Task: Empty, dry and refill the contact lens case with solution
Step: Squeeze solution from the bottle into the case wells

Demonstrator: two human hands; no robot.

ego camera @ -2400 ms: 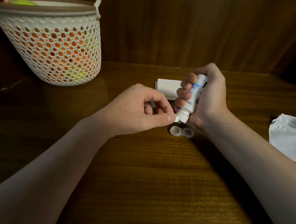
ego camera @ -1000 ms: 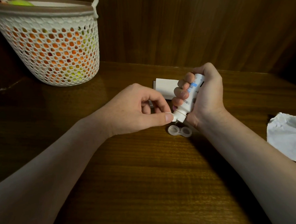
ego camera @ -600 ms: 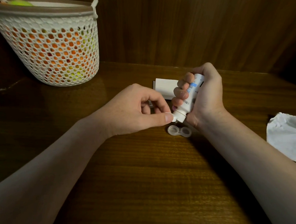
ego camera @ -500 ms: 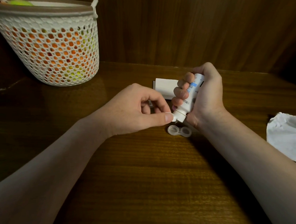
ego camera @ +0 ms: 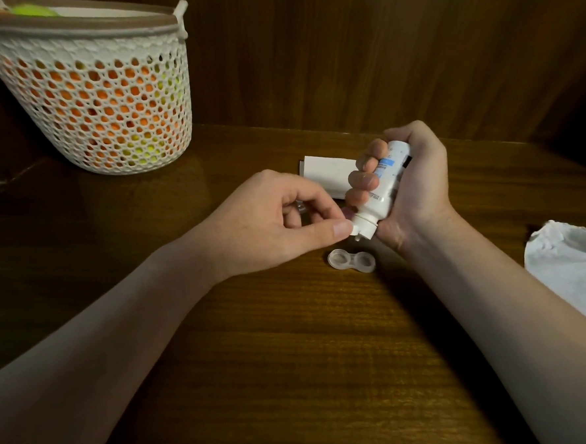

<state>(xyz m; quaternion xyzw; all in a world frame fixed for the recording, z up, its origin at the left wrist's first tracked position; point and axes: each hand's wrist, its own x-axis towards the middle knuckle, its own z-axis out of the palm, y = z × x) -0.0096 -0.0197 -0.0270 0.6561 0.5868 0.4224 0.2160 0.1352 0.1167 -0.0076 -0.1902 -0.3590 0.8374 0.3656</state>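
Refill step: I've got my right hand wrapped round the tilted solution bottle, left hand pinching its flip cap, open lens case on the table just below the nozzle; next I squeeze into each well.

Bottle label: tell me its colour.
White bottle with a blue label patch and dark print, seen in the head view.

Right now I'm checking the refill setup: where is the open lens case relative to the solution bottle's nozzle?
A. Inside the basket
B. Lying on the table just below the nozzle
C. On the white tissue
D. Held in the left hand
B: the lens case lies open on the table, just under the tilted solution bottle that the right hand grips.
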